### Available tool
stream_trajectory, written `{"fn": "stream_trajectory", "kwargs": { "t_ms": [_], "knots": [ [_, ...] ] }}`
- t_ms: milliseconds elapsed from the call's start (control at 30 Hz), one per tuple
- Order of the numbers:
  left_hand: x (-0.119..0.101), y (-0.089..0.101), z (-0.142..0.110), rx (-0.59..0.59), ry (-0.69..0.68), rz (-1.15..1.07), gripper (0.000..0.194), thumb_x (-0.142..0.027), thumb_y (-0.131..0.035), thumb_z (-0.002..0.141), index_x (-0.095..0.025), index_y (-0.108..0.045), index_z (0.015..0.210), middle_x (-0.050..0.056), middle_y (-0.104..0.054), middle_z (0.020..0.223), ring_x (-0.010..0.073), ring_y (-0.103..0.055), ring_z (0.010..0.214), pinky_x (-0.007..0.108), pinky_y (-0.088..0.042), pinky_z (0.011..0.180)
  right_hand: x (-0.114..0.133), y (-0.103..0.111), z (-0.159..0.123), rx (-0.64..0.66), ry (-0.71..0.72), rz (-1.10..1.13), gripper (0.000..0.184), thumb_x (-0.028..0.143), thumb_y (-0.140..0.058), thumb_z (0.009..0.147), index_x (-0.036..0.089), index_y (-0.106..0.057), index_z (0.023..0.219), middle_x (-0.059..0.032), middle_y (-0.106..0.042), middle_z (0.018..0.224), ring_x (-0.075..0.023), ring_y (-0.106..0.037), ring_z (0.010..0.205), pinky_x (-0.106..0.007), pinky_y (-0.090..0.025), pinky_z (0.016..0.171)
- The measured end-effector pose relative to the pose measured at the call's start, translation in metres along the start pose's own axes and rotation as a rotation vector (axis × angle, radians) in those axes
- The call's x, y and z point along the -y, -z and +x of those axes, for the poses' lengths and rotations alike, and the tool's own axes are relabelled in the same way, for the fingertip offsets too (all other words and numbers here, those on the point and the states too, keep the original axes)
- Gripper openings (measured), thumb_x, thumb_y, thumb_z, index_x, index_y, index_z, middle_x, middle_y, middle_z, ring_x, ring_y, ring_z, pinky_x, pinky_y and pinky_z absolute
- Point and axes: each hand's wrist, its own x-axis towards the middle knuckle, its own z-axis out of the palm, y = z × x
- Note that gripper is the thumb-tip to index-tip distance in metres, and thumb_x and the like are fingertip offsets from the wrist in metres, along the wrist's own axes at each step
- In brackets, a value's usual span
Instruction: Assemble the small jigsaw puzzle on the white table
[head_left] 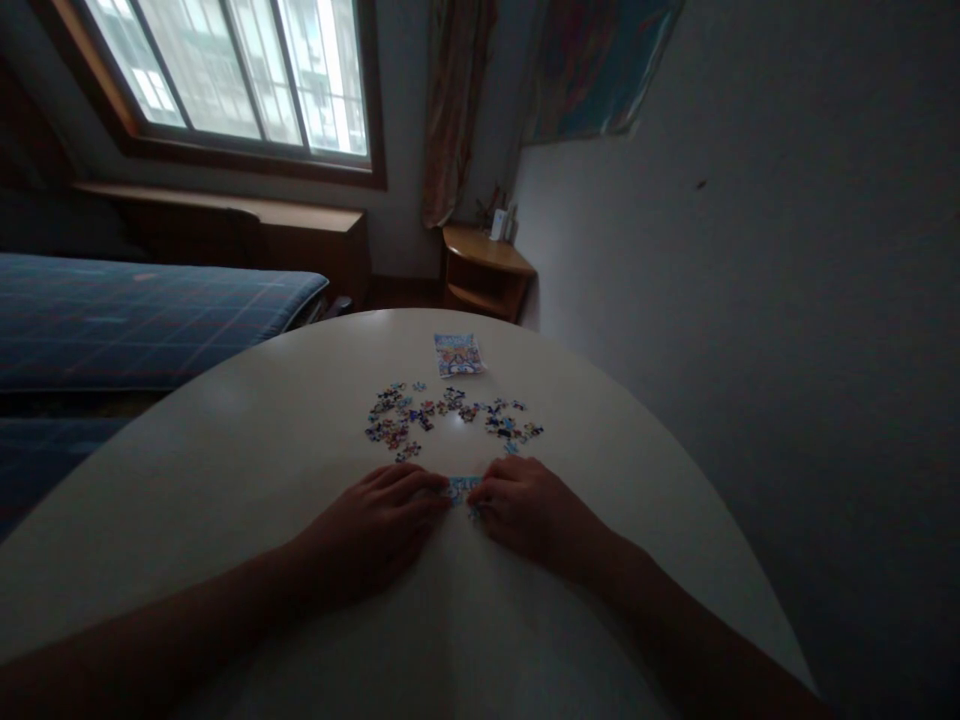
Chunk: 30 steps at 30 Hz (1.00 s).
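Observation:
A small joined section of jigsaw puzzle (463,488), mostly light blue and white, lies flat on the table between my hands. My left hand (386,515) rests at its left edge, fingers pressed together with the tips on the section. My right hand (529,505) is closed at the right side, thumb and fingers pinched on a puzzle piece (474,513) at the lower right corner. The fingers partly cover this piece, and I cannot tell whether it is locked into the section. Loose puzzle pieces (390,432) lie in an arc just beyond my hands.
A printed picture sheet or packet (459,354) lies behind the pieces on the round white table (285,400). More loose pieces (514,425) lie at the right. A bed (150,320) stands left, a wooden corner cabinet (487,250) beyond, a wall (712,300) right.

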Motion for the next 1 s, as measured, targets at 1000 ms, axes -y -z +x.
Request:
{"fn": "stream_trajectory", "kwargs": {
  "t_ms": [1000],
  "knots": [
    [-0.002,0.002,0.001,-0.025,0.000,0.006,0.031,-0.014,-0.048,0.092,-0.019,-0.058,0.121,0.010,-0.063,0.125,0.0248,-0.058,0.113,0.045,-0.051,0.097,0.015,0.008,-0.003,0.047,-0.263,0.136,0.005,0.020,-0.072,0.083,0.018,-0.070,0.087,-0.0040,-0.068,0.089,-0.0181,-0.062,0.084,-0.031,-0.044,0.076]
  ]
}}
